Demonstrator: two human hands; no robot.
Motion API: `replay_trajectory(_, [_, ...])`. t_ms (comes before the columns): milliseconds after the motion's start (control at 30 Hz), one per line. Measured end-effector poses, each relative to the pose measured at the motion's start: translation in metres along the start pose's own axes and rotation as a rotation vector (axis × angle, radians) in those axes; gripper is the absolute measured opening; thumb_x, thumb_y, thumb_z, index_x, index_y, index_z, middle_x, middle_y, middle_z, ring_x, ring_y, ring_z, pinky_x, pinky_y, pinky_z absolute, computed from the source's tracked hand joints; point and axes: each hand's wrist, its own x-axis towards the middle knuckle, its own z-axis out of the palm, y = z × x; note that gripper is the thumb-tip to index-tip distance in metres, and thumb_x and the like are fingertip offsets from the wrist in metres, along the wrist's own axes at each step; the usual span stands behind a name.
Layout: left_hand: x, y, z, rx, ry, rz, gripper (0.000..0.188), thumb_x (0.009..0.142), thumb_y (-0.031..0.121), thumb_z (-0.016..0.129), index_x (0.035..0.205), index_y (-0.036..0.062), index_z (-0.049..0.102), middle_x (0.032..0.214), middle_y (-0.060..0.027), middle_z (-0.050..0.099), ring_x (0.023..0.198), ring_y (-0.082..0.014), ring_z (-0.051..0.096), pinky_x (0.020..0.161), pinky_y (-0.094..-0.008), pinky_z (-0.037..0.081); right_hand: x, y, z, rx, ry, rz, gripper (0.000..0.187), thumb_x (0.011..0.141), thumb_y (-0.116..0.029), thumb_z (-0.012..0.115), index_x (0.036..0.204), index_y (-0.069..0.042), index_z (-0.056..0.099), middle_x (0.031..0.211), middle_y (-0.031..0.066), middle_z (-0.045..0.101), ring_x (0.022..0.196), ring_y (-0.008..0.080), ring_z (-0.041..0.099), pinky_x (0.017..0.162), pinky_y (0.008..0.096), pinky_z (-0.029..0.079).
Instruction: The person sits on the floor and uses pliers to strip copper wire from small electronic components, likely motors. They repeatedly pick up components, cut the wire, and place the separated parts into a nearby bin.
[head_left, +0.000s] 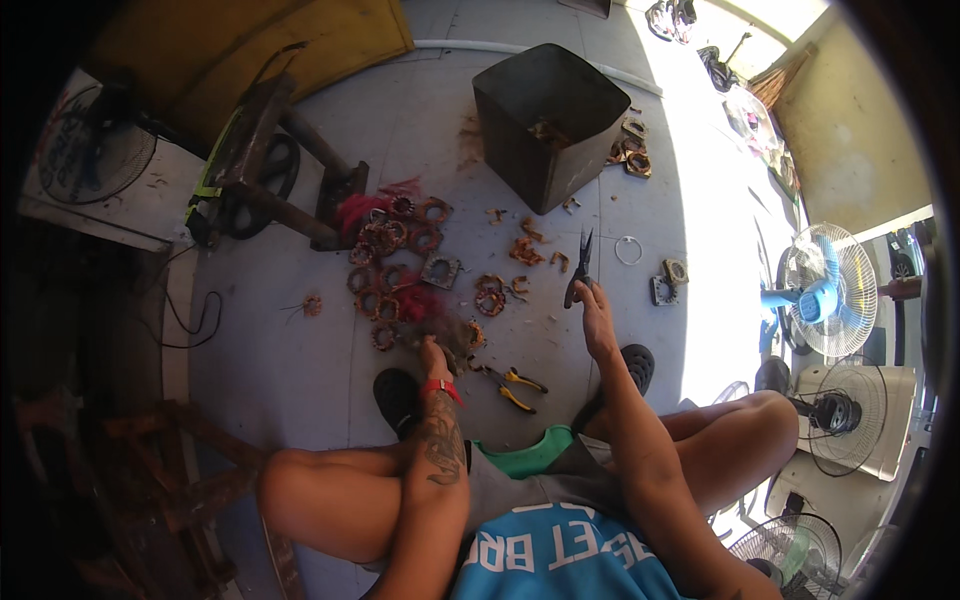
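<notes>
Though blurry, brownish object (pixel 458 346) at left fingers (pixel 430 346).

Head-worn fisheye view, facing down, floor (pixel 270 370) below

a yellow panel (pixel 270 50) stands at the upper left, near a wire-guarded fan (pixel 97 150). a black cable (pixel 205 338) curls on the pale floor (pixel 270 385) above a brown wooden frame (pixel 180 470). at the right, a straw broom (pixel 780 78) rests beside the wall (pixel 860 130), with a blue-hubbed fan (pixel 818 300) farther down.
</notes>
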Motion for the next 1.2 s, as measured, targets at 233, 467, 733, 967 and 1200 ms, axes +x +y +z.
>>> replay_trajectory(233, [-0.030, 0.049, -0.011, -0.186, 0.110, 0.217, 0.028, 0.091, 0.029, 0.052, 0.098, 0.0039, 0.064, 0.097, -0.0062, 0.061, 0.088, -0.0201, 0.057, 0.084, -0.0338, 0.047, -0.043, -0.016, 0.055, -1.158, -0.428, -0.305, 0.026, 0.093, -0.027, 0.061, 0.102, -0.005, 0.068, 0.121, 0.0165, 0.056, 0.117, 0.0318, 0.050, 0.100, 0.0446, 0.040])
replay_trajectory(467, [-0.029, 0.063, -0.012, -0.137, 0.110, 0.349, 0.026, 0.089, 0.027, 0.053, 0.098, 0.0041, 0.063, 0.100, -0.0071, 0.061, 0.091, -0.0209, 0.057, 0.086, -0.0344, 0.047, -0.072, -0.006, 0.094, -1.908, -0.451, -0.719, 0.034, 0.092, -0.020, 0.055, 0.115, -0.002, 0.071, 0.132, 0.0184, 0.055, 0.127, 0.0357, 0.047, 0.111, 0.0592, 0.030])
replay_trajectory(733, [-0.039, 0.009, -0.009, 0.103, 0.002, 0.092, 0.025, 0.088, 0.026, 0.054, 0.097, 0.0039, 0.062, 0.100, -0.0068, 0.061, 0.091, -0.0208, 0.056, 0.087, -0.0342, 0.046, -0.059, 0.004, 0.104, -1.984, -0.505, -0.684, 0.027, 0.090, -0.021, 0.059, 0.106, -0.006, 0.074, 0.115, 0.0149, 0.062, 0.112, 0.0313, 0.053, 0.096, 0.0497, 0.039])
replay_trajectory(967, [-0.033, -0.006, 0.048, 0.113, -0.166, 0.141, 0.022, 0.087, 0.024, 0.055, 0.095, 0.0045, 0.062, 0.101, -0.0070, 0.061, 0.092, -0.0220, 0.057, 0.087, -0.0358, 0.047, -0.043, -0.062, 0.061, -1.666, -0.285, -0.601, 0.023, 0.090, -0.018, 0.059, 0.107, -0.009, 0.072, 0.114, 0.0149, 0.061, 0.109, 0.0303, 0.054, 0.093, 0.0461, 0.040])
replay_trajectory(1200, [-0.064, 0.106, 0.051, -0.522, -0.792, -0.142, 0.043, 0.091, 0.038, 0.058, 0.120, 0.0068, 0.064, 0.119, -0.0108, 0.066, 0.110, -0.0281, 0.062, 0.096, -0.0450, 0.051, -0.029, -0.157, 0.030, -1.514, -0.494, -0.859, 0.024, 0.088, -0.011, 0.064, 0.110, -0.011, 0.072, 0.127, 0.0147, 0.058, 0.124, 0.0293, 0.051, 0.100, 0.0419, 0.041])
